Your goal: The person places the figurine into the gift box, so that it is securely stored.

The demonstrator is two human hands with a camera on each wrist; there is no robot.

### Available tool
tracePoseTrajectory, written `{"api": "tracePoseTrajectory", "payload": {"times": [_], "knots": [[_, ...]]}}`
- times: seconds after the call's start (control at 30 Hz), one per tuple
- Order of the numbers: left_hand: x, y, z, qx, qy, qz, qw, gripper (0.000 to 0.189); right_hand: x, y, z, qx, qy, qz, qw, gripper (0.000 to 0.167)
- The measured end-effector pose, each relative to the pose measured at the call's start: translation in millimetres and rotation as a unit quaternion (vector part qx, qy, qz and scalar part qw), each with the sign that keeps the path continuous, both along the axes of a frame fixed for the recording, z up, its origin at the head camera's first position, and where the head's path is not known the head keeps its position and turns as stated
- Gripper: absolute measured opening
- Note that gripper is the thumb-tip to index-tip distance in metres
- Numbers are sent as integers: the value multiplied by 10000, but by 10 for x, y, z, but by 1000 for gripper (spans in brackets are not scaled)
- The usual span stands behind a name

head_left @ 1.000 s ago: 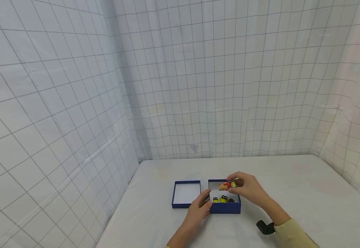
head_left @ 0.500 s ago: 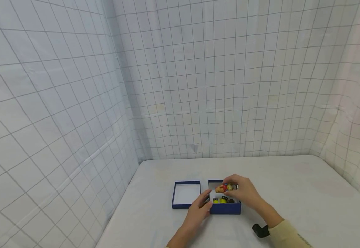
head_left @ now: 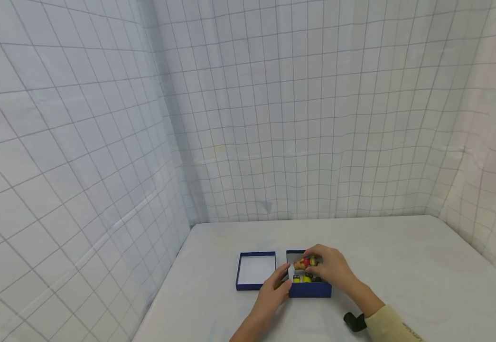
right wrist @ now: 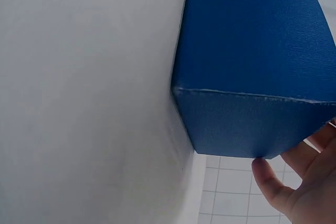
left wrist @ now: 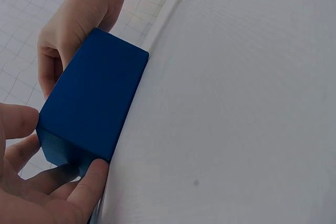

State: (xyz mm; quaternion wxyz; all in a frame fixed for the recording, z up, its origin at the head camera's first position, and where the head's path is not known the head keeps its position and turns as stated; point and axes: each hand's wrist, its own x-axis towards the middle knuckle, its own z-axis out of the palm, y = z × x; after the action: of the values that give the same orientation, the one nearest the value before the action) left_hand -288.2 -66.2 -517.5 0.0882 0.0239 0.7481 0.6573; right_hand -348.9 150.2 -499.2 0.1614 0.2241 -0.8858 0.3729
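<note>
A toy figure [head_left: 302,263] in tan, red and yellow is pinched between the thumb and fingers of my right hand [head_left: 332,268], low over an uncovered blue box [head_left: 310,290]. Several small figures, such as a yellow one [head_left: 307,279], lie inside near the front wall. My left hand [head_left: 271,294] holds the box's left end, thumb at the front corner. In the left wrist view, the left hand [left wrist: 47,203] bends round the blue box [left wrist: 97,87] at its end. The right wrist view shows the right hand [right wrist: 315,187] at the box's [right wrist: 247,40] rim; the toy is hidden there.
Left of the box lies a shallow blue-rimmed lid [head_left: 256,270], white inside. A small black device [head_left: 354,323] sits by the right sleeve [head_left: 388,325]. The white table [head_left: 380,242] meets grid-patterned curtains [head_left: 307,118] at the back and sides.
My right hand has moved left and lower with the toy figure, deeper over the box. The left hand stays at the box's left end. The head view has shifted slightly.
</note>
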Motion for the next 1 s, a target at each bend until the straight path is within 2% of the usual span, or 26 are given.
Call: {"api": "tracePoseTrajectory", "payload": {"times": [0.33,0.67,1.0], "knots": [[-14,-5,-75,-15,180,-109,9998,45,7,-17,-34,463,87,-68,9989,39],[-36,-4,-72,-57,243,-76,9997,46,-5,-36,11,700,-37,-221,9973,39],[-34,2,-83,-37,257,-102,9996,46,27,-41,3,890,168,-294,9955,37]]}}
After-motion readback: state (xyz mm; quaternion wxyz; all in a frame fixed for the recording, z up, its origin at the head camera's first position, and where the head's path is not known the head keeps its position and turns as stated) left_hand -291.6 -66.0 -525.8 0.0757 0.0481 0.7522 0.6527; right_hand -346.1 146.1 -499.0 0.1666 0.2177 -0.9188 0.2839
